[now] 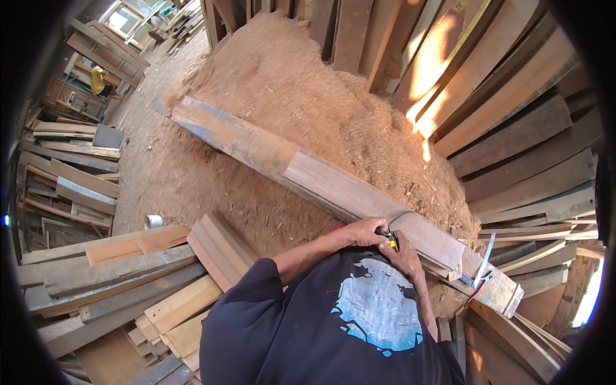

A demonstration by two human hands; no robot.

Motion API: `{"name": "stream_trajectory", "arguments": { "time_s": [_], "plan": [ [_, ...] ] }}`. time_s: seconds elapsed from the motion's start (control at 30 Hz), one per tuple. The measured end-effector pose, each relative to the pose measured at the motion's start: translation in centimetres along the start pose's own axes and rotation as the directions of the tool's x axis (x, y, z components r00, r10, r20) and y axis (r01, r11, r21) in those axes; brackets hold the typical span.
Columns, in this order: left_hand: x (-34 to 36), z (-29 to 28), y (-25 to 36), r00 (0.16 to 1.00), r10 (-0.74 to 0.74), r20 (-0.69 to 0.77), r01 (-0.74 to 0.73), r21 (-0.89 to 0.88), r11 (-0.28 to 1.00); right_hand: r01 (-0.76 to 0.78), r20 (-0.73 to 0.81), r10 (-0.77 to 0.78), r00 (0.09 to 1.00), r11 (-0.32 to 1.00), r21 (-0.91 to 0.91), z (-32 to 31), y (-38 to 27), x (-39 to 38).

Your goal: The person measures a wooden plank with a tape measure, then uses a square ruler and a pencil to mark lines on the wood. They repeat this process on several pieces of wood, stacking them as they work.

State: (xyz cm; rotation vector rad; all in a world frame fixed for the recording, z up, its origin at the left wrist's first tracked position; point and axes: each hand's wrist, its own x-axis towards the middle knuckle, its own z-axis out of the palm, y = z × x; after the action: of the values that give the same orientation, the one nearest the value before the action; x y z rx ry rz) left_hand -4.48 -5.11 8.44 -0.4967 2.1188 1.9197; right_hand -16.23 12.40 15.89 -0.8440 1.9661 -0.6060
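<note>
My right hand (404,250) is closed around a black and yellow tape measure (393,241), just over the near edge of the workpiece. Against it my left hand (364,232) is closed too, its fingertips pinched together at the tape measure's upper side; what they grip is hidden. Just past my hands lies a reddish-brown wooden plank (350,188), flat on a long dusty beam (237,138) that runs from far left to near right. A thin dark curved line (399,213) crosses the plank beside my fingers; I cannot tell what it is.
A large sawdust heap (276,70) rises behind the beam. Boards (513,135) lean along the right, and stacked timber (128,266) lies at left. A white roll (153,222) sits near that stack. Far left, a person in a yellow top (98,81) is visible.
</note>
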Motion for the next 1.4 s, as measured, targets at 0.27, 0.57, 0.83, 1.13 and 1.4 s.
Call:
{"name": "stream_trajectory", "arguments": {
  "time_s": [0.27, 0.57, 0.83, 1.13, 1.4],
  "plan": [
    [-4.1, -7.6, 0.2, 0.974, 0.078, -0.212, -0.196, -0.619, 0.761, -0.245, -0.448, 0.103, 0.888, 0.931, -0.271, -2.8, 2.9, -2.2],
    [-9.5, -26.2, -8.6, 0.754, 0.076, -0.652, 0.016, 0.134, 0.991, -0.481, -0.603, 0.202, 0.772, 0.806, -0.345, -6.7, 10.3, -2.5],
    [-8.7, -25.5, -7.7, 0.737, 0.161, -0.656, 0.247, 0.483, 0.84, -0.518, -0.597, 0.257, 0.76, 0.794, -0.317, -5.3, 7.7, -1.6],
    [-8.0, -25.5, -8.6, 0.724, 0.245, -0.645, 0.21, 0.545, 0.812, -0.517, -0.566, 0.252, 0.785, 0.769, -0.376, -5.9, 9.4, -0.8],
    [-7.3, -25.3, -9.0, 0.718, 0.238, -0.654, 0.14, 0.47, 0.871, -0.535, -0.542, 0.293, 0.788, 0.761, -0.367, -6.4, 9.9, -0.6]
  ]
}}
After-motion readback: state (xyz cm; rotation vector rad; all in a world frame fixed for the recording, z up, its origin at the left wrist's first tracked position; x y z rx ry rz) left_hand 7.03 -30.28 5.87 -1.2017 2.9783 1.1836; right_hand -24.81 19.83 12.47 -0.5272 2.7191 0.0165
